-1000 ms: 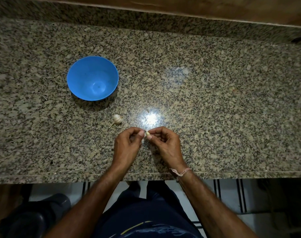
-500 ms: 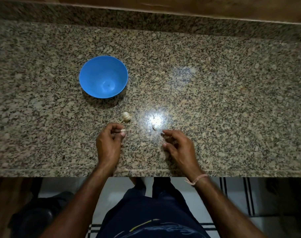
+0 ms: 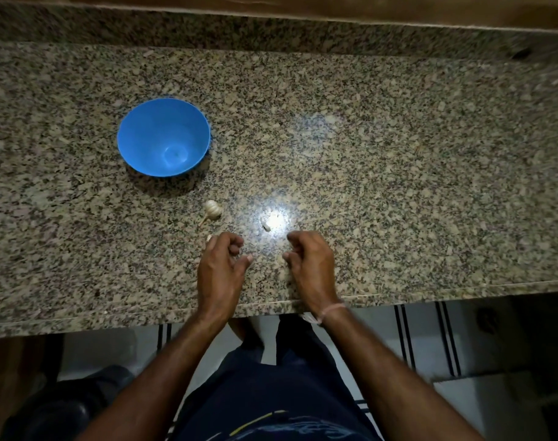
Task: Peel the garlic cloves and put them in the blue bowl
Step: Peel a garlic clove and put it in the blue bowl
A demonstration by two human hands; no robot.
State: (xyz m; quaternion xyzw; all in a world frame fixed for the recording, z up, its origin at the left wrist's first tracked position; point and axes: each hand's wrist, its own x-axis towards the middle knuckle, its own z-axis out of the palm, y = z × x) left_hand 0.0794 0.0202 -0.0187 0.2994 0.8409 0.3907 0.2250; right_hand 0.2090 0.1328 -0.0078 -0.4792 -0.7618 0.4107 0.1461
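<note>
Granite counter (image 3: 398, 160) filling the upper two thirds of the frame, front edge running across just below the middle. Blue bowl (image 3: 163, 137) in the upper left, upright, nothing visible inside. Garlic bulb (image 3: 213, 210) just below and right of the bowl, apart from it, lying on the stone with its stem pointing down-left. Small scrap of garlic skin (image 3: 266, 227) at the lower left edge of the bright light reflection (image 3: 276, 220), centre of the frame.

Left hand (image 3: 222, 265) below the bulb, back of the hand to the camera, fingers curled inward, thumb sticking out to the right. Pale garlic clove (image 3: 209, 238) showing at the upper left edge of that hand, right against the knuckles; held or only lying beside the fingers, cannot tell. Right hand (image 3: 312, 262) to the right, well apart from the left, fingers loosely curled, nothing visible in them. Thin pale band (image 3: 331, 310) around the right wrist, over the counter's front edge.

Dark trousers (image 3: 271, 393) and pale floor with dark stripes (image 3: 446, 338) along the bottom of the frame.
</note>
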